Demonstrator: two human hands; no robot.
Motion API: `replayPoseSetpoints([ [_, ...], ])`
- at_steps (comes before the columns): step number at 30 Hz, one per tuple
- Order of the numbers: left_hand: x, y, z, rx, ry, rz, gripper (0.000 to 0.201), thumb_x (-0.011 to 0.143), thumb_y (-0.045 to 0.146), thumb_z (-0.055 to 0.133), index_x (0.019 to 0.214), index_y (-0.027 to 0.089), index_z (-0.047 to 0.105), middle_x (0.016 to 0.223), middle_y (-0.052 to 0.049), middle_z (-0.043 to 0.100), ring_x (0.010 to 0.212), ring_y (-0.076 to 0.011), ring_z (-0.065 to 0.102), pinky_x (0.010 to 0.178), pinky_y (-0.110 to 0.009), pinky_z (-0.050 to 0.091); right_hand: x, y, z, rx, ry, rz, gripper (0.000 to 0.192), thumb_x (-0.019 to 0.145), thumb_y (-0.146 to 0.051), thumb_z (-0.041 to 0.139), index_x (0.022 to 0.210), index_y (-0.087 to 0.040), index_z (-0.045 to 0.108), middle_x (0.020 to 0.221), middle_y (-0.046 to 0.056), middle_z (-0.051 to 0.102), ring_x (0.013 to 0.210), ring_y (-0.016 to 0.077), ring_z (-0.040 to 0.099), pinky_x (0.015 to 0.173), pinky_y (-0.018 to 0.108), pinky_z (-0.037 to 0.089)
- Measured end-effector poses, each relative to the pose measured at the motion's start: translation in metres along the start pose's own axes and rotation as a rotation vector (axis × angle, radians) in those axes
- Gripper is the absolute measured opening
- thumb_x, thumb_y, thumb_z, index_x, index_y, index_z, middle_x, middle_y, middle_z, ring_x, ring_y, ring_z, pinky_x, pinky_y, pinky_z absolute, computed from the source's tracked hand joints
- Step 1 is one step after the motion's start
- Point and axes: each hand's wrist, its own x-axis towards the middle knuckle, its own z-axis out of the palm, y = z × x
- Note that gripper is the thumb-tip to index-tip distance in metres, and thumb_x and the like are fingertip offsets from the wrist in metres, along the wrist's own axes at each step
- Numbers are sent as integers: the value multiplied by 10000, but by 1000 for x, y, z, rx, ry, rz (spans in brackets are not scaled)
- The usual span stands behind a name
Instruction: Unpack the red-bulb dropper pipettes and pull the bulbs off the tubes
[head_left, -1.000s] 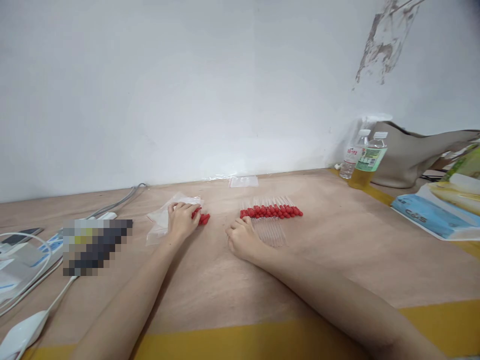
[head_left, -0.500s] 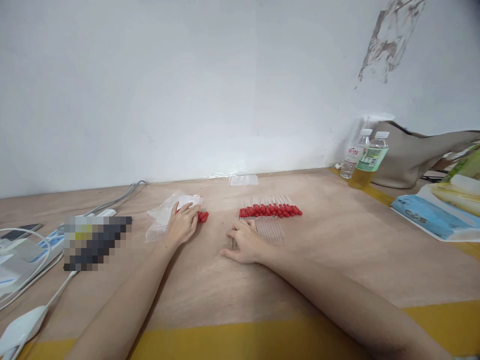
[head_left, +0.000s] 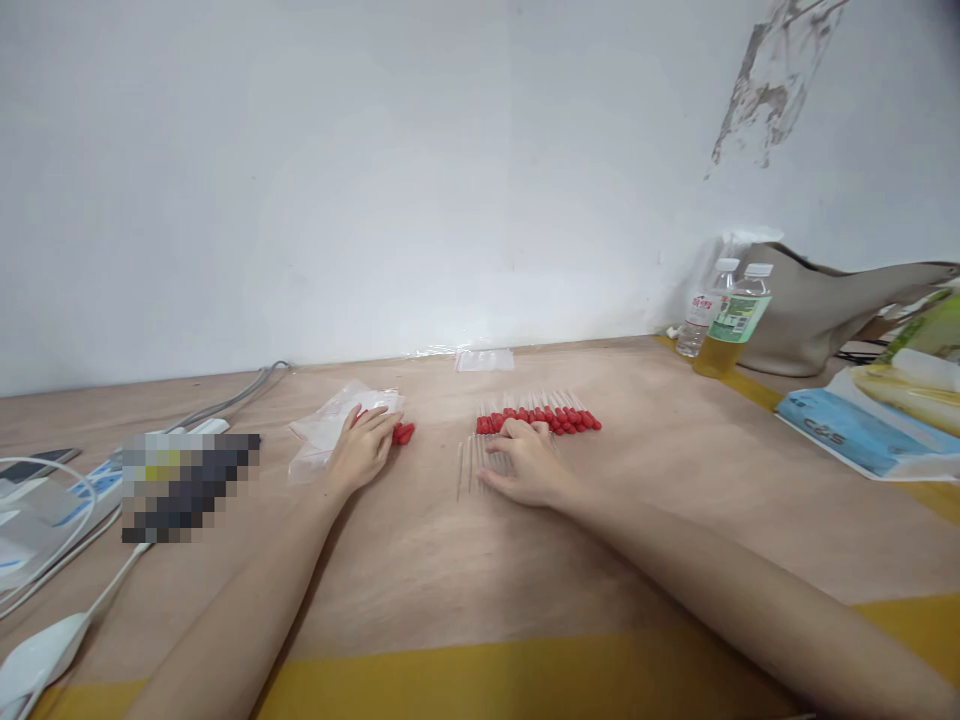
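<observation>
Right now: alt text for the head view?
A person's right grip is over thin clear rods, beside a row of red-tipped sticks on a table. The left grip partly covers red pieces by translucent bags; bottles stand at right.

From my end I'm reading C&S, dark letters on the blue packet (head_left: 855,430), well to the right of the right hand (head_left: 529,462)! Beyond that hand, also rightward: red lettering on the clear bottle (head_left: 697,320), print on the green-labelled bottle (head_left: 736,322), both too small for me.
</observation>
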Motion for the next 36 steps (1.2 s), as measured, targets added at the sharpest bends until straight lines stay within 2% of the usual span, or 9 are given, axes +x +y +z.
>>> replayPoseSetpoints([
  [3, 0, -1, 2, -42, 16, 9, 420, 870, 251, 237, 1250, 210, 409, 1202, -48, 536, 1193, -199, 388, 1033, -440, 149, -15, 10, -7, 10, 32, 29, 272, 713, -414, 596, 835, -173, 627, 817, 38, 491, 818, 169, 463, 754, 347, 243],
  [7, -1, -3, 3, -62, -61, -14, 438, 867, 264, 250, 1293, 228, 342, 1251, -44, 491, 1231, -213, 335, 1025, -470, 143, -29, 15, -8, 56, 65, 61, 248, 710, -397, 600, 834, -182, 619, 820, 30, 490, 817, 166, 475, 771, 354, 251],
  [15, 0, -1, 1, -35, -89, -10, 375, 855, 339, 301, 1151, 277, 522, 1255, -30, 486, 1228, -238, 328, 1015, -488, 148, -33, 18, -8, 66, 62, 92, 211, 726, -379, 584, 827, -195, 612, 851, 31, 496, 838, 166, 480, 785, 357, 257],
  [19, -2, -2, 0, -33, -79, -2, 395, 836, 375, 343, 1187, 269, 490, 1266, -40, 470, 1225, -244, 324, 1014, -488, 150, -33, 18, -10, 55, 61, 96, 207, 726, -378, 584, 831, -202, 613, 860, 34, 502, 850, 172, 480, 787, 355, 256],
  [22, 0, 3, -5, -46, 12, -4, 414, 812, 373, 388, 1192, 235, 480, 1260, -58, 469, 1218, -248, 326, 1015, -476, 155, -34, 20, -11, 43, 63, 102, 210, 730, -378, 579, 842, -204, 616, 856, 34, 506, 852, 174, 484, 777, 347, 256],
  [26, 12, 31, -15, -100, 169, -48, 300, 816, 305, 387, 1038, 209, 564, 1121, -55, 554, 1105, -219, 427, 969, -405, 247, -35, 26, -13, 10, 86, 108, 191, 747, -356, 559, 837, -201, 625, 834, 35, 519, 809, 164, 494, 757, 341, 252],
  [30, 34, 73, -15, -136, 48, -28, 213, 791, 348, 433, 811, 214, 598, 920, -42, 594, 930, -222, 492, 829, -382, 328, -37, 35, -16, -15, 119, 97, 166, 775, -316, 527, 800, -193, 636, 782, 31, 538, 764, 149, 500, 757, 340, 243],
  [33, 50, 95, -7, -159, -14, 14, 261, 757, 443, 486, 809, 204, 577, 886, -44, 584, 925, -229, 484, 818, -378, 313, -38, 40, -19, -24, 151, 87, 176, 787, -309, 508, 782, -192, 639, 760, 33, 545, 748, 147, 501, 750, 338, 242],
  [36, 61, 104, 1, -166, -56, 64, 353, 727, 535, 495, 798, 195, 557, 872, -46, 578, 895, -227, 489, 797, -374, 306, -38, 43, -21, -34, 173, 90, 183, 790, -312, 499, 776, -195, 639, 746, 33, 545, 724, 145, 499, 745, 341, 245],
])
